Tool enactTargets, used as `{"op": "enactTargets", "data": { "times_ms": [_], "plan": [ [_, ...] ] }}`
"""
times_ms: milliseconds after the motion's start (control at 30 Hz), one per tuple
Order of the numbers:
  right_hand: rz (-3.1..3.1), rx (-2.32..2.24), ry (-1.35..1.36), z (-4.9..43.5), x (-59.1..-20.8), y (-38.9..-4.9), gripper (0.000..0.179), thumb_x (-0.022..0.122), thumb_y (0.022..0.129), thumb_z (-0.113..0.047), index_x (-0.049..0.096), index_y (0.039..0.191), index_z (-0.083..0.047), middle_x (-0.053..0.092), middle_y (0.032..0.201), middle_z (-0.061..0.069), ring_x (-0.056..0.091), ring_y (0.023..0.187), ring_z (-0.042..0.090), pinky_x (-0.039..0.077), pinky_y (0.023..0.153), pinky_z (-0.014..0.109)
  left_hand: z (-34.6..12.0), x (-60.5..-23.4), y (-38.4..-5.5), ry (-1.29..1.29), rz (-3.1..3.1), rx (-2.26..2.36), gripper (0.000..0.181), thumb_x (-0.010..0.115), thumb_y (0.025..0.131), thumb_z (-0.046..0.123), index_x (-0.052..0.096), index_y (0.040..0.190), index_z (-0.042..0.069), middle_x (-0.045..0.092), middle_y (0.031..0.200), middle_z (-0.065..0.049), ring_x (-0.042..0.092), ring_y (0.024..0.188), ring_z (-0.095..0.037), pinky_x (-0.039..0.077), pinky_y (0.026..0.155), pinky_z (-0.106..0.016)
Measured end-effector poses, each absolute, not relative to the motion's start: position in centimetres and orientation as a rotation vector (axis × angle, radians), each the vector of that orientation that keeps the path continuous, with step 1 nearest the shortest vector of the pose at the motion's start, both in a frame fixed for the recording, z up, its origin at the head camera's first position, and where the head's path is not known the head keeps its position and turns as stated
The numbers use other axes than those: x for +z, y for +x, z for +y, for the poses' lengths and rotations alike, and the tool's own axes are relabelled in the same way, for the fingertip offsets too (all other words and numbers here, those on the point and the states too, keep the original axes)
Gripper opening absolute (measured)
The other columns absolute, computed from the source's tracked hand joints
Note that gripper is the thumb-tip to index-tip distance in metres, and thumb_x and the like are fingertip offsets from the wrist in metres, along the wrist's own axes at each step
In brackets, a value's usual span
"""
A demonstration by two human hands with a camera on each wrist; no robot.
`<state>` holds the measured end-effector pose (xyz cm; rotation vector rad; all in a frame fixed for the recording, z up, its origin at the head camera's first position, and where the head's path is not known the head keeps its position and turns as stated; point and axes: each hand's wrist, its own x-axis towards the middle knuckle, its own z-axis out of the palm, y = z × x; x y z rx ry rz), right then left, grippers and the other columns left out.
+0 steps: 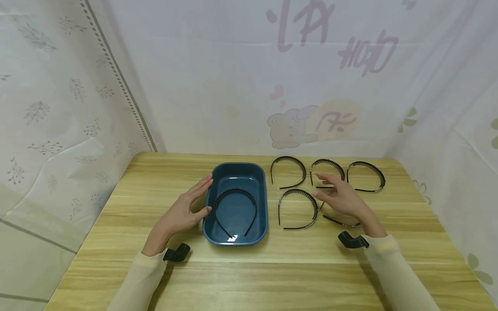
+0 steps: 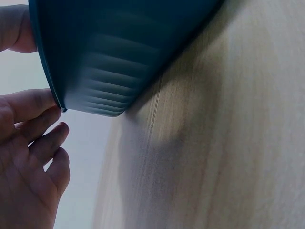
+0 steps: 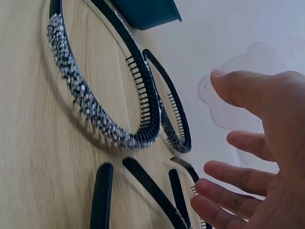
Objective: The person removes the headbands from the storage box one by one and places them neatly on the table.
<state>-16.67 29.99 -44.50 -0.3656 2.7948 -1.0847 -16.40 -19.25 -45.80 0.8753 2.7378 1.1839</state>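
Note:
A blue plastic basin (image 1: 235, 242) stands on the table with one black toothed headband (image 1: 255, 207) lying inside. My left hand (image 1: 183, 211) touches the basin's left rim with fingers and thumb fairly straight; the left wrist view shows the fingertips at the rim of the basin (image 2: 114, 62). Above the headbands on the right hovers my right hand (image 1: 344, 196), fingers apart and nothing held. It partly hides a headband (image 1: 342, 222) beneath it. Just left of that lies another headband (image 1: 297, 192), and the right wrist view shows glittery stones on a headband (image 3: 76, 86).
Along the back of the table lie a left headband (image 1: 288, 158), a middle headband (image 1: 327, 161) and a right headband (image 1: 379, 172). A printed cloth (image 1: 218, 86) hangs behind the wooden table (image 1: 272, 280).

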Motion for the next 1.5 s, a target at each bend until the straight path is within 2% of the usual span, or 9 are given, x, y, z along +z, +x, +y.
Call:
{"op": "enactTargets", "data": {
  "times_ms": [133, 267, 433, 533, 867, 1133, 1300, 1500],
  "plan": [
    [2.781, -1.090, -0.371, 29.3, -44.3, -16.7, 0.073, 0.066, 0.098, -0.046, 0.037, 0.160, -0.018, 0.044, 0.157, 0.022, 0.065, 0.122, 0.044, 0.059, 0.093, 0.053, -19.2, -45.8, -16.4, 0.870, 2.733, 1.190, 0.079, 0.069, 0.093, 0.009, 0.030, 0.162, 0.010, 0.021, 0.173, -0.004, 0.023, 0.158, -0.033, 0.028, 0.121, -0.064],
    [2.790, -1.078, -0.401, 28.6, -44.2, -16.9, 0.075, 0.066, 0.098, -0.046, 0.036, 0.160, -0.017, 0.044, 0.157, 0.023, 0.062, 0.125, 0.047, 0.057, 0.094, 0.057, -19.2, -45.8, -16.4, 0.870, 2.734, 1.186, 0.079, 0.069, 0.093, 0.008, 0.030, 0.162, 0.009, 0.021, 0.173, -0.004, 0.023, 0.158, -0.033, 0.028, 0.121, -0.064],
    [2.778, -1.087, -0.436, 27.6, -44.2, -17.4, 0.074, 0.067, 0.098, -0.044, 0.037, 0.159, -0.014, 0.041, 0.162, 0.017, 0.050, 0.139, 0.044, 0.050, 0.106, 0.059, -19.2, -45.7, -16.3, 0.866, 2.735, 1.187, 0.079, 0.069, 0.093, 0.008, 0.031, 0.162, 0.009, 0.021, 0.172, -0.004, 0.023, 0.158, -0.034, 0.028, 0.121, -0.064],
    [2.773, -1.085, -0.461, 27.0, -44.2, -17.6, 0.073, 0.068, 0.098, -0.043, 0.038, 0.159, -0.015, 0.041, 0.162, 0.016, 0.046, 0.142, 0.041, 0.046, 0.111, 0.059, -19.1, -45.6, -16.3, 0.866, 2.734, 1.187, 0.079, 0.069, 0.093, 0.008, 0.031, 0.162, 0.008, 0.021, 0.172, -0.005, 0.023, 0.158, -0.034, 0.028, 0.121, -0.064],
    [2.788, -1.036, -0.573, 25.0, -43.9, -18.1, 0.072, 0.069, 0.097, -0.041, 0.039, 0.159, -0.017, 0.047, 0.158, 0.011, 0.050, 0.139, 0.038, 0.048, 0.109, 0.057, -19.1, -45.6, -16.3, 0.848, 2.737, 1.176, 0.078, 0.069, 0.093, 0.008, 0.030, 0.162, 0.007, 0.020, 0.173, -0.003, 0.022, 0.159, -0.033, 0.028, 0.122, -0.063],
    [2.752, -1.088, -0.655, 23.5, -43.5, -18.3, 0.070, 0.070, 0.097, -0.033, 0.041, 0.157, -0.012, 0.049, 0.156, 0.017, 0.051, 0.137, 0.041, 0.048, 0.108, 0.058, -19.1, -45.7, -16.4, 0.852, 2.737, 1.191, 0.079, 0.069, 0.092, 0.007, 0.031, 0.161, 0.007, 0.021, 0.173, -0.004, 0.023, 0.158, -0.033, 0.028, 0.121, -0.063],
    [2.730, -1.099, -0.649, 22.5, -43.5, -18.4, 0.071, 0.071, 0.097, -0.032, 0.040, 0.158, -0.013, 0.047, 0.159, 0.012, 0.050, 0.139, 0.039, 0.047, 0.110, 0.056, -19.1, -45.8, -16.4, 0.855, 2.739, 1.189, 0.079, 0.069, 0.092, 0.008, 0.031, 0.161, 0.006, 0.021, 0.173, -0.004, 0.023, 0.158, -0.034, 0.029, 0.121, -0.063],
    [2.726, -1.073, -0.630, 21.7, -43.0, -18.5, 0.071, 0.070, 0.097, -0.039, 0.041, 0.157, -0.015, 0.046, 0.160, 0.007, 0.050, 0.142, 0.034, 0.048, 0.111, 0.052, -19.1, -45.7, -16.4, 0.871, 2.744, 1.184, 0.078, 0.069, 0.092, 0.007, 0.031, 0.160, 0.004, 0.021, 0.172, -0.006, 0.024, 0.158, -0.035, 0.030, 0.121, -0.064]
  ]
}}
